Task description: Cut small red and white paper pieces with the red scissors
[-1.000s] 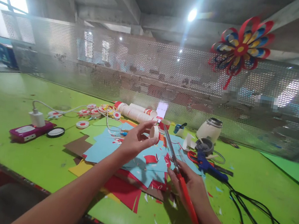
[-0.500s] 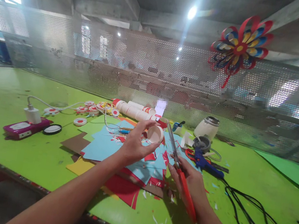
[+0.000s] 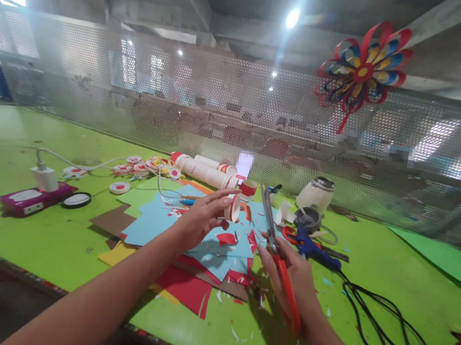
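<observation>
Green table [image 3: 47,248] fills the lower part of the frame, and behind it stands a perforated metal screen [image 3: 226,90]. Near the centre, my left hand [image 3: 202,219] pinches a small white-and-red paper cup [image 3: 233,208] between fingers and thumb, above blue paper sheets [image 3: 142,230]. Right of the centre, my right hand [image 3: 297,273] is wrapped around the orange-red handles of scissors [image 3: 287,292], whose blades point upward. One blue glue gun [image 3: 310,246] lies near this hand.

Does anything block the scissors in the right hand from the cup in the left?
Nothing visible stands between the scissors and the held cup; a red piece shows near the gap, but farther back.
</observation>
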{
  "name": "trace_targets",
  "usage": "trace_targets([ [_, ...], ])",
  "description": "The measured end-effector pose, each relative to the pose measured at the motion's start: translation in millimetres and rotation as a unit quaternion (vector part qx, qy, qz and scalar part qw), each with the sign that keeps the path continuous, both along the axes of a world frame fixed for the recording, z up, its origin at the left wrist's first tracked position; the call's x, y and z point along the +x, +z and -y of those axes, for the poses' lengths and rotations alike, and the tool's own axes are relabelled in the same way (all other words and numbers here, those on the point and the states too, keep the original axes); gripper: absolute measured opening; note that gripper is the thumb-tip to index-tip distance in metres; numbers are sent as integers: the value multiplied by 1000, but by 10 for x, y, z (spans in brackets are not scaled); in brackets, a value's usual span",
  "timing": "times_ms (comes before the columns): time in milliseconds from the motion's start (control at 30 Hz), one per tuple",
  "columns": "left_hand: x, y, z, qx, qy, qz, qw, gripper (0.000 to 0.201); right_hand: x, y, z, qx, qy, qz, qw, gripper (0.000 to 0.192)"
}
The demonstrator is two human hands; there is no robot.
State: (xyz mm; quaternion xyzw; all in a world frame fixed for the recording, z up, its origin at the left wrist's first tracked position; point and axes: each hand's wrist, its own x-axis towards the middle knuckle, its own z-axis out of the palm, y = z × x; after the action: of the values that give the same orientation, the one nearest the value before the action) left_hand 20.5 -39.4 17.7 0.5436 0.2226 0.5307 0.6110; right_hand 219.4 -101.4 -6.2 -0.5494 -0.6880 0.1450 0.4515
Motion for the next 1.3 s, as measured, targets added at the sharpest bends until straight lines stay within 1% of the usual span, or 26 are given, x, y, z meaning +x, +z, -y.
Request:
trace_targets([
  [67,-23,-6,-31,-51,-25,31,998,38,-2,-27,-10,-4,8,3,1000,49],
  [167,-52,-29,-82,-97,-53,48,993,35,-10,-53,-17,10,13,11,1000,45],
  [333,-49,-53,-96,-174,-97,19,980,32,15,-27,-25,45,-3,21,999,42],
  [467,-3,-80,-69,-188,-138,-5,972,32,86,43,-77,58,-10,32,998,39],
  [600,53,-142,-64,-198,-178,-57,962,42,90,192,-132,64,-6,81,995,41],
  [700,96,-189,-56,-197,-197,-92,956,45,14,296,-174,89,19,103,990,37],
  [767,122,-209,-38,-199,-219,-107,949,46,-51,324,-205,102,54,108,987,38],
  [833,143,-219,-7,-209,-230,-117,943,46,-104,315,-228,105,93,107,984,37],
  [933,168,-220,45,-230,-218,-111,942,38,-133,259,-229,111,149,100,977,29],
  [967,176,-221,59,-234,-214,-102,943,35,-127,237,-221,116,166,96,975,27],
  [1000,184,-223,69,-244,-224,-112,937,37,-116,214,-211,131,176,90,971,25],
  [1067,202,-238,75,-256,-258,-138,921,44,-82,168,-194,141,176,92,970,24],
  [1100,212,-249,71,-259,-264,-143,918,46,-65,145,-190,149,173,99,968,24],
  [1167,231,-279,53,-275,-256,-146,915,48,-39,98,-194,159,169,111,966,28],
  [1233,243,-309,27,-280,-251,-146,915,48,-27,49,-211,163,163,112,967,30],
  [1300,245,-331,0,-254,-249,-131,925,48,-25,0,-235,172,149,106,968,30],
])
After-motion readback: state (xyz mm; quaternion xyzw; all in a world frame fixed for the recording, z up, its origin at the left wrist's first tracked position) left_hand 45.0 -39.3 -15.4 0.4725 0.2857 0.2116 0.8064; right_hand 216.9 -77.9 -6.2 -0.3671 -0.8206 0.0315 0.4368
